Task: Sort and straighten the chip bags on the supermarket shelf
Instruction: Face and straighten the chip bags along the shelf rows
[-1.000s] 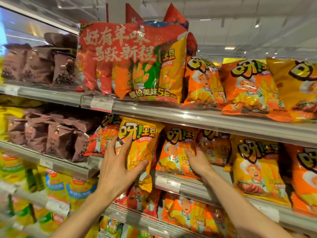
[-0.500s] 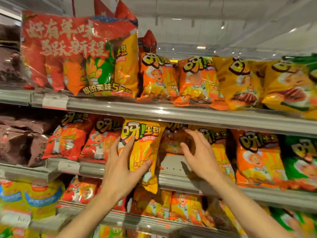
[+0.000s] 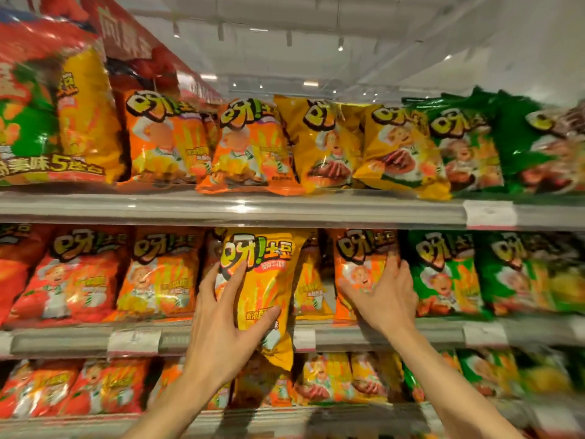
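Gripping a yellow bag, the left hand hides its print; the right hand presses flat on a blurred orange bag.

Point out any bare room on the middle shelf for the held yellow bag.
One narrow gap, between the yellow bag in the left hand and the orange bag under the right hand. Elsewhere bags crowd the middle shelf.

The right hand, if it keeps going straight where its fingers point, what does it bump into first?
Most likely the orange chip bag on the middle shelf. The right hand already seems to lie against its front, fingers spread up and inward. Depth is hard to judge, so contact isn't certain.
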The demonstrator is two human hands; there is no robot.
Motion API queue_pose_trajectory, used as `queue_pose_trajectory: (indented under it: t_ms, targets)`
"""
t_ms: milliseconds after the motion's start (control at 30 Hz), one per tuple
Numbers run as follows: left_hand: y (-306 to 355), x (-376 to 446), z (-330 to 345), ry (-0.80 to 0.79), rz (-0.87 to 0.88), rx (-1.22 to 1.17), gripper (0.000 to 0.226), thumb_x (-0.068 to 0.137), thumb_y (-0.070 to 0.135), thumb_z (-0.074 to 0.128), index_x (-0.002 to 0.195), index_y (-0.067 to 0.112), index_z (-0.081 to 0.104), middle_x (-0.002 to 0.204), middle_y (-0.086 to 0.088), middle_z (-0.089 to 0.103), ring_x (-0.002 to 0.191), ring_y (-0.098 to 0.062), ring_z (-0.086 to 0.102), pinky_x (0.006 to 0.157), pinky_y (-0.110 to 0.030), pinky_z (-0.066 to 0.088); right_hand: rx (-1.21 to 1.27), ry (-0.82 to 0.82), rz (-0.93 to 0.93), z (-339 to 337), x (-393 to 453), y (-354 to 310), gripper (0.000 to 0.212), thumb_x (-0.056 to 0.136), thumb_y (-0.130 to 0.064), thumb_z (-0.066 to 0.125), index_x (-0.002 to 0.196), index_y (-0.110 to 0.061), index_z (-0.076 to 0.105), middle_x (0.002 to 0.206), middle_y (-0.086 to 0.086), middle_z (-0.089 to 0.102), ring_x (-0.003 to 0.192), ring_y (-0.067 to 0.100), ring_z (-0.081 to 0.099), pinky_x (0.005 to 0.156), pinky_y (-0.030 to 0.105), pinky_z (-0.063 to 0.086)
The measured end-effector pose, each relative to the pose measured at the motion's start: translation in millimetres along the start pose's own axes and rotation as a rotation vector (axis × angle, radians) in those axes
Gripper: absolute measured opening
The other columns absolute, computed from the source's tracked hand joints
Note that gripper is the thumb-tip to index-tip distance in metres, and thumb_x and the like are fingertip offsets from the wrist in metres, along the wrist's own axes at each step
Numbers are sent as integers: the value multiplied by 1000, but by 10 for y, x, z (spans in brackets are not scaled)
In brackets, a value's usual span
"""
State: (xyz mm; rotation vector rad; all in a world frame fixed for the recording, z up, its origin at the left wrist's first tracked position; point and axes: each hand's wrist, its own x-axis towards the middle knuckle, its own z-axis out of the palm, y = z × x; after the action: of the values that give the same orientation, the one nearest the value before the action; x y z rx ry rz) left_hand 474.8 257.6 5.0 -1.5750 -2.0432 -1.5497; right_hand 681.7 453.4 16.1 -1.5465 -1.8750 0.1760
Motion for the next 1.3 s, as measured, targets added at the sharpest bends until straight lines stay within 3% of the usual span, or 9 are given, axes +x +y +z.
queue_pose_trajectory:
  t_ms: [133,300,467,600,767,1000,1300]
  targets:
    - [88,5,118,-18,-9,7,89,74,75,64,150,56,23,159,18,9,150,-19,17,113,-50,30,-41,-29,16,95,43,15,126,65,-91,50,155,-15,5,161,19,8,146,37,16,113,54,24]
    - [81,-5,134,-16,-11,6,89,74,74,65,151,57,23,158,21,8,150,-17,15,114,-51,29,-27,30,-2,30,92,-14,115,68,-83,58,151,-13,17,156,21,21,139,39,30,105,53,34]
    - [39,6,95,-11,-3,13,89,73,80,61,150,59,20,158,23,6,150,-16,13,113,-49,28,-30,-34,-9,-161,178,-133,112,67,-84,58,146,-12,26,153,20,24,137,39,32,104,54,36]
    - [30,18,87,-8,-1,15,91,70,86,54,149,60,19,158,22,5,150,-17,13,113,-49,29,-7,-76,-38,-316,96,-149,115,65,-85,59,150,-17,21,154,16,24,138,38,32,103,54,39]
    - [97,41,228,-18,15,-23,90,74,80,61,151,56,21,158,22,3,150,-16,12,113,-47,30,27,-78,-68,-509,-148,68,118,63,-84,61,153,-27,12,156,11,23,142,34,27,106,57,36]
    - [412,88,666,-31,28,-48,92,73,82,57,152,52,22,160,15,6,151,-21,15,115,-51,33,-54,51,-115,-809,-466,585,117,64,-86,56,155,-29,10,158,8,20,143,32,25,108,56,33]
    - [898,245,1424,2,43,27,87,81,74,61,154,45,24,163,-1,9,150,-25,12,115,-52,28,-65,200,-7,-1061,-500,1128,114,69,-81,59,155,-23,11,159,14,20,143,36,25,107,61,29]
